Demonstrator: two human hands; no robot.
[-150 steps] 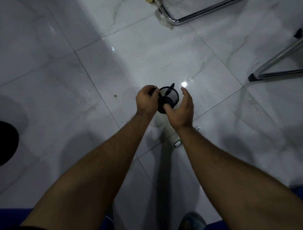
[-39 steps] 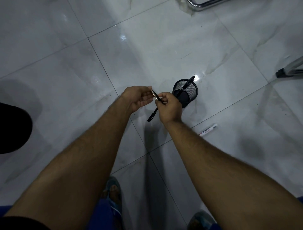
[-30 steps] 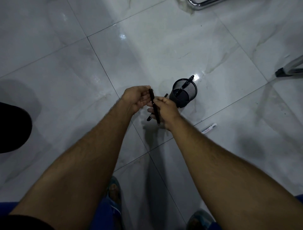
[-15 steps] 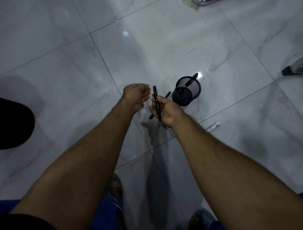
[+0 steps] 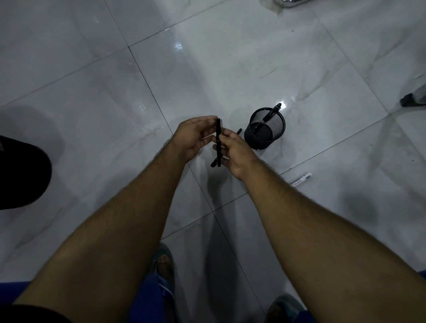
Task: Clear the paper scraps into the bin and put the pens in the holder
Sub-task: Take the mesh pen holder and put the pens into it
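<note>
A black mesh pen holder stands on the tiled floor with one black pen leaning in it. My right hand grips two black pens; the nearer black pen stands almost upright and the second pen's tip pokes out toward the holder. My left hand is beside them, its fingertips touching the top of the upright pen. A white marker lies on the floor to the right of my right forearm. No paper scraps show.
A dark round object sits at the left edge. A chair leg foot is at the right edge and chrome tubing at the top. My sandalled feet are below, on the glossy marble tiles.
My left hand, which had drawn away from the pens half a second ago, has come back to the top of the upright pen. My right hand keeps both pens left of the holder.
</note>
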